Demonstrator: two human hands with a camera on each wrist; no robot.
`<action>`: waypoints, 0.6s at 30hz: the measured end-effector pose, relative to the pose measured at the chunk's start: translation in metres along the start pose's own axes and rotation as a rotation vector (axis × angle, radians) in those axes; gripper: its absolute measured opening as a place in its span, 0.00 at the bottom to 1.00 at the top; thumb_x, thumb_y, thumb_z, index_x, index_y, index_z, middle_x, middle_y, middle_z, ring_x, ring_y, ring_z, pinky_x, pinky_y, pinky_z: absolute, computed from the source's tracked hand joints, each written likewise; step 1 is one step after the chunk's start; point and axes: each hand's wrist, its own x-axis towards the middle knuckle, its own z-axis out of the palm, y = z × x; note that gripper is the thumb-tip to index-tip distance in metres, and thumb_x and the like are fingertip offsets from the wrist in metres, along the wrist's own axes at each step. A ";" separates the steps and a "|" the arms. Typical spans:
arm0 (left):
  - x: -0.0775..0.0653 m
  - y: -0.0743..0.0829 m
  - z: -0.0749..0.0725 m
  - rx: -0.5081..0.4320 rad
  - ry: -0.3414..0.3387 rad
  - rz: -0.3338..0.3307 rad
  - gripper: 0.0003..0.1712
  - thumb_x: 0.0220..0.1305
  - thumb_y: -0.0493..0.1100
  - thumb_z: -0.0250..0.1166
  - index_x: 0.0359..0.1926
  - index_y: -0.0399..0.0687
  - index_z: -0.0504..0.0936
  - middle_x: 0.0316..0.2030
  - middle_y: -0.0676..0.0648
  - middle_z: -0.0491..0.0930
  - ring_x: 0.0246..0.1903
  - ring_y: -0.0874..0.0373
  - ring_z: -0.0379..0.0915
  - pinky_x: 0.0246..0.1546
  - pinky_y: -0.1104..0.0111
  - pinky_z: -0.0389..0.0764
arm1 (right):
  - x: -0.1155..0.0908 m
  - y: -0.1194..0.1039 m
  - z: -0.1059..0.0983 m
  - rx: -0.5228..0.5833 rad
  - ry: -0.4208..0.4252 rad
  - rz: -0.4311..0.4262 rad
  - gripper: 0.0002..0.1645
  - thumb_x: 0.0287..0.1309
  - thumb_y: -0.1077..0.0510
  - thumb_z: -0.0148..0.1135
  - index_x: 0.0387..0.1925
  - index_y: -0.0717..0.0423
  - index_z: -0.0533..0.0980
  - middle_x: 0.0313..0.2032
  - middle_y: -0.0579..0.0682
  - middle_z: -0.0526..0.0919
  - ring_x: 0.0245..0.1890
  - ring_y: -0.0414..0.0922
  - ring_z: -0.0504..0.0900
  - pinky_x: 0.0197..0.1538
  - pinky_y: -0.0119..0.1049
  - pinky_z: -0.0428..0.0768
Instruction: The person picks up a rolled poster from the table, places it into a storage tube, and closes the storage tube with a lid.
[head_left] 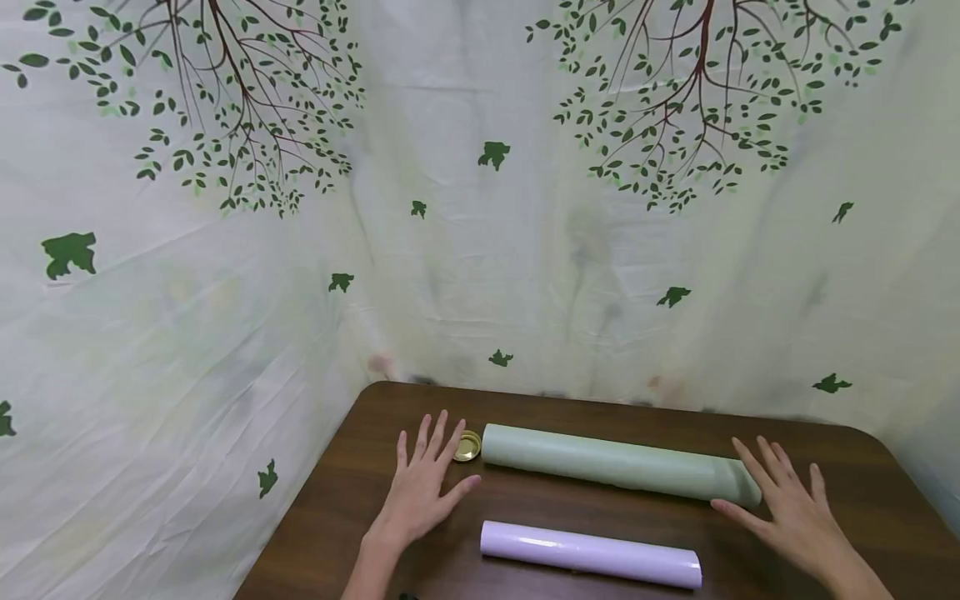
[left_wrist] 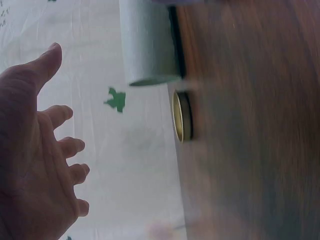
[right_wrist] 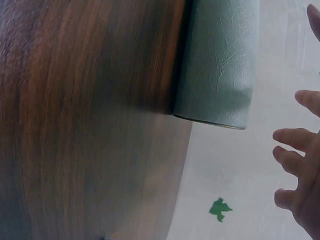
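Observation:
A thick pale green roll [head_left: 600,461] lies lengthwise on the brown wooden table, its surface finely creased in the right wrist view. In front of it is a thinner, glossy lavender roll [head_left: 588,554]. A small round gold lid [head_left: 468,447] sits by the green roll's left end. My left hand [head_left: 423,483] hovers beside the lid with its fingers spread, holding nothing. Over at the green roll's right end, my right hand [head_left: 798,512] is spread as well; its fingers overlap that end in the head view, while the right wrist view shows them apart from the roll [right_wrist: 217,70].
The brown table [head_left: 360,450] has rounded far corners. Behind it and to the left hangs a white cloth [head_left: 480,267] printed with trees and green leaf shapes. A small dark object [head_left: 407,597] shows at the bottom edge, near my left forearm.

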 end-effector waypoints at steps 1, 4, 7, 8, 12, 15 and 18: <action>0.000 0.004 0.001 0.001 0.000 0.012 0.48 0.65 0.68 0.57 0.78 0.58 0.49 0.77 0.44 0.41 0.75 0.43 0.34 0.65 0.35 0.37 | 0.000 0.000 0.000 -0.002 0.004 -0.001 0.59 0.58 0.37 0.66 0.79 0.42 0.41 0.74 0.69 0.43 0.75 0.58 0.32 0.62 0.62 0.14; 0.000 0.012 0.003 0.007 0.006 0.041 0.48 0.65 0.68 0.57 0.78 0.58 0.49 0.77 0.45 0.42 0.75 0.43 0.35 0.65 0.35 0.38 | 0.000 -0.001 0.002 -0.007 0.012 -0.008 0.59 0.58 0.37 0.66 0.79 0.42 0.41 0.74 0.69 0.43 0.75 0.57 0.31 0.62 0.61 0.14; 0.000 0.020 0.005 0.016 0.009 0.067 0.48 0.65 0.69 0.56 0.78 0.58 0.50 0.77 0.45 0.43 0.75 0.44 0.36 0.65 0.36 0.40 | 0.001 -0.002 0.003 -0.010 0.015 -0.017 0.59 0.58 0.37 0.66 0.79 0.42 0.42 0.74 0.68 0.43 0.75 0.56 0.31 0.62 0.62 0.15; 0.000 0.022 0.006 0.018 0.008 0.078 0.48 0.65 0.69 0.56 0.78 0.57 0.50 0.77 0.45 0.43 0.75 0.44 0.36 0.66 0.36 0.41 | 0.002 -0.002 0.004 -0.011 0.015 -0.020 0.59 0.58 0.37 0.66 0.79 0.42 0.42 0.74 0.68 0.43 0.75 0.56 0.31 0.62 0.61 0.15; 0.001 0.033 0.011 0.030 -0.002 0.131 0.47 0.66 0.70 0.53 0.77 0.53 0.54 0.77 0.44 0.44 0.74 0.43 0.39 0.65 0.36 0.44 | 0.004 -0.005 0.008 -0.011 0.008 -0.029 0.59 0.58 0.36 0.65 0.79 0.41 0.41 0.74 0.68 0.43 0.75 0.56 0.31 0.63 0.61 0.15; 0.001 0.042 0.015 0.034 -0.026 0.167 0.46 0.67 0.71 0.51 0.77 0.51 0.56 0.77 0.43 0.44 0.74 0.44 0.39 0.65 0.36 0.45 | 0.007 -0.008 0.011 -0.016 0.009 -0.041 0.59 0.58 0.36 0.65 0.79 0.41 0.42 0.74 0.69 0.44 0.75 0.56 0.31 0.63 0.61 0.16; 0.001 0.050 0.017 0.016 -0.052 0.191 0.46 0.68 0.70 0.51 0.76 0.50 0.56 0.76 0.43 0.45 0.75 0.44 0.37 0.65 0.36 0.44 | 0.009 -0.011 0.014 -0.020 0.014 -0.056 0.59 0.58 0.36 0.65 0.79 0.42 0.42 0.74 0.68 0.45 0.76 0.55 0.31 0.64 0.61 0.17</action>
